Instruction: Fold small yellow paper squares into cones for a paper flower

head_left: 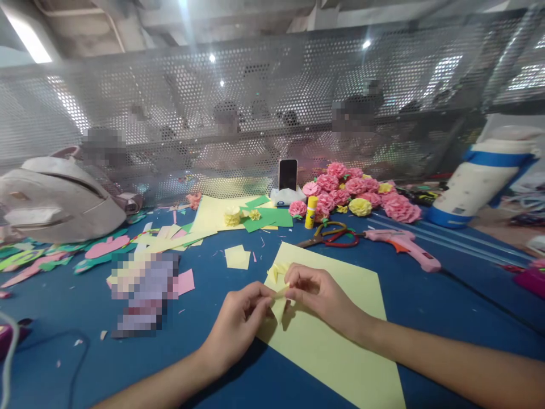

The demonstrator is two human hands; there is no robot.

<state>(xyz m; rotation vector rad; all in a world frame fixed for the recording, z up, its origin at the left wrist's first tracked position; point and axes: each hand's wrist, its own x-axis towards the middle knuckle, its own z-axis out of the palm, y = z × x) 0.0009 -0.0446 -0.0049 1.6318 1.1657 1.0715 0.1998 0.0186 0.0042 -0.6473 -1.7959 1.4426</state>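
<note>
Between my two hands is a small folded piece of pale yellow paper (pixel 280 307), pinched at its top. My left hand (pixel 242 321) grips its left side between thumb and fingers. On the other side my right hand (pixel 317 292) pinches it with thumb and forefinger. Both hands are over a large pale yellow sheet (pixel 353 346) on the blue table. Just behind my right fingertips lies a curled yellow paper piece (pixel 277 271). A small pale yellow cut piece (pixel 237 257) sits to the left of the large sheet.
Scissors (pixel 330 236), a glue stick (pixel 311 212) and a pink glue gun (pixel 404 244) lie beyond the sheet. Behind them are pink paper flowers (pixel 353 184) and an upright phone (pixel 288 174). A bag (pixel 63 199) and paper scraps are left; a bottle (pixel 481 179) stands right.
</note>
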